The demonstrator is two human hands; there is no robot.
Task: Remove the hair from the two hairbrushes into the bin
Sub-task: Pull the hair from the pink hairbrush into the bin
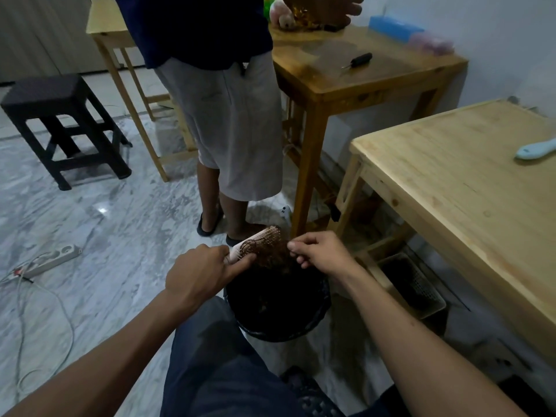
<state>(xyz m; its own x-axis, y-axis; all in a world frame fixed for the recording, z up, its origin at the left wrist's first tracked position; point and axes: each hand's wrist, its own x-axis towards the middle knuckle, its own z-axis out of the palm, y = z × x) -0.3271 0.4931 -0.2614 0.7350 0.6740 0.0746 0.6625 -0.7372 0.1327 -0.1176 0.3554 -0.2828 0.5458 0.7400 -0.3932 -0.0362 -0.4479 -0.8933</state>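
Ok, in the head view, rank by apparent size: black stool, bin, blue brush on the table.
1. Black stool
2. Bin, though it sits nearer the camera, so the true order is unsure
3. Blue brush, partly cut off by the frame edge

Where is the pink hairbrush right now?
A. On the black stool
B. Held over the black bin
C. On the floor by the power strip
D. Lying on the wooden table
B: the left hand holds the pink hairbrush above the black bin while the right hand pinches its hair.
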